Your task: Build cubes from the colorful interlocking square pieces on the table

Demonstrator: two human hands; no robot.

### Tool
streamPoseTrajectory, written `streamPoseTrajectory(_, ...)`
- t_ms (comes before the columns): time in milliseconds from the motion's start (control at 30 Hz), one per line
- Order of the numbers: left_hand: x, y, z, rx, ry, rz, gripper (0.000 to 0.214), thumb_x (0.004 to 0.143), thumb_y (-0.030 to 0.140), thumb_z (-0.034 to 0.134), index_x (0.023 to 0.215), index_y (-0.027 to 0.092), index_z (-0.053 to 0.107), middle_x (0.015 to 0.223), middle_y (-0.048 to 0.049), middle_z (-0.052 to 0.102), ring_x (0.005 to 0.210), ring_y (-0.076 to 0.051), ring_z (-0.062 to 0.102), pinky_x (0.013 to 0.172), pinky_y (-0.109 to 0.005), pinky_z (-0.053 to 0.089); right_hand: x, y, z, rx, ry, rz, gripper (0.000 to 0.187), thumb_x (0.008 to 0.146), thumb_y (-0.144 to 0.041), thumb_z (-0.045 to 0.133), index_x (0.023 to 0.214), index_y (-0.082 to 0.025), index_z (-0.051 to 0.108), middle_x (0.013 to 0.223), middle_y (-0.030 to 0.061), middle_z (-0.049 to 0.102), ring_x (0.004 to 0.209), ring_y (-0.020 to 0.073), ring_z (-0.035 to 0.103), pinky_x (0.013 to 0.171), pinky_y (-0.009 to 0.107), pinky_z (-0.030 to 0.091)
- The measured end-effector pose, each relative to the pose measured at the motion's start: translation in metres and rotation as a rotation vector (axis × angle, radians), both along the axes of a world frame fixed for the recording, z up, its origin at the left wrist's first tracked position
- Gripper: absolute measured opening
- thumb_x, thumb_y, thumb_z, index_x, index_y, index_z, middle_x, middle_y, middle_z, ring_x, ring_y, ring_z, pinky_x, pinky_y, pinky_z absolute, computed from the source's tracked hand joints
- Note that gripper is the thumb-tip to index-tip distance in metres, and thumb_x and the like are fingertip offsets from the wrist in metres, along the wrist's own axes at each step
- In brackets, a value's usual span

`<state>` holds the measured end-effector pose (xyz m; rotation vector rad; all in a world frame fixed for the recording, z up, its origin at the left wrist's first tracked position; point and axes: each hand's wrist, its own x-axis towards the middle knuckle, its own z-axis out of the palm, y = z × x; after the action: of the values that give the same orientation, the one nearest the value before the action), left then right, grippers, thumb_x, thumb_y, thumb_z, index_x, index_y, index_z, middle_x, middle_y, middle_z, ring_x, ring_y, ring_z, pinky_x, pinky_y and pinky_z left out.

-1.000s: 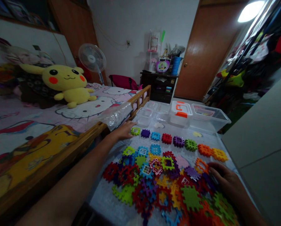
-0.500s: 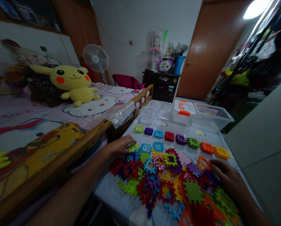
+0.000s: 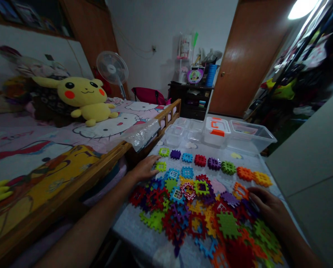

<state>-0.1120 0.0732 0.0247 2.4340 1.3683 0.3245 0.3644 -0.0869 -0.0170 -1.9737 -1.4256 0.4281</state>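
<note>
A heap of coloured interlocking plastic tiles covers the near part of a small table. Behind it a row of single tiles runs from lime green at the left to yellow at the right. My left hand reaches to the heap's far left edge, its fingertips on a lime green tile lying just below the row. My right hand rests palm down on the tiles at the heap's right side, fingers curled over them.
Clear plastic boxes, one with an orange-handled lid, stand along the table's far edge. A wooden bed frame adjoins on the left, with a yellow plush toy and a plastic bag. A fan, a dark dresser and a wooden door stand behind.
My left hand drew back from the lime tile at the row's left end to the heap, then pushed a lime green tile up out of the heap. My right hand stayed put.
</note>
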Motion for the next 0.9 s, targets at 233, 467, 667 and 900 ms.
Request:
streamPoseTrajectory(233, 0.014, -0.040, 0.024, 0.044, -0.150, -0.133, 0.036, 0.087, 0.028, 0.053, 0.122, 0.019, 0.059, 0.129, -0.0114, 0.061, 0.122, -0.025, 0.054, 0.106, -0.040, 0.042, -0.005, 0.002, 0.006, -0.004, -0.001, -0.004, 0.043, 0.069, -0.058, 0.057, 0.087, -0.023, 0.073, 0.093, 0.0072, 0.076, 0.087, 0.0286, 0.071, 0.079, 0.038, 0.055)
streamPoseTrajectory(467, 0.012, -0.069, 0.036, -0.046, -0.123, -0.121, 0.032, 0.089, 0.031, 0.055, 0.119, 0.021, 0.062, 0.127, -0.0100, 0.061, 0.124, -0.026, 0.052, 0.109, -0.042, 0.038, -0.003, 0.001, 0.001, -0.017, 0.025, -0.019, 0.043, 0.070, -0.058, 0.058, 0.089, -0.023, 0.073, 0.096, 0.0075, 0.076, 0.089, 0.0287, 0.071, 0.078, 0.037, 0.056)
streamPoseTrajectory(667, -0.010, -0.096, 0.033, -0.163, -0.137, -0.199, 0.070, 0.074, 0.048, 0.075, 0.135, 0.024, 0.051, 0.146, -0.0109, 0.044, 0.136, -0.031, 0.037, 0.114, -0.046, 0.030, -0.001, 0.001, 0.002, -0.011, -0.001, -0.002, 0.043, 0.070, -0.058, 0.058, 0.090, -0.022, 0.073, 0.095, 0.0069, 0.076, 0.090, 0.0289, 0.071, 0.078, 0.036, 0.056)
streamPoseTrajectory(900, 0.006, -0.101, 0.001, -0.032, -0.157, -0.211, 0.069, 0.077, 0.044, 0.073, 0.139, 0.026, 0.048, 0.146, -0.0126, 0.044, 0.136, -0.034, 0.037, 0.113, -0.053, 0.030, -0.007, 0.001, 0.009, 0.023, 0.007, -0.007, 0.040, 0.069, -0.056, 0.060, 0.085, -0.023, 0.074, 0.090, 0.0064, 0.077, 0.083, 0.0280, 0.072, 0.073, 0.035, 0.057)
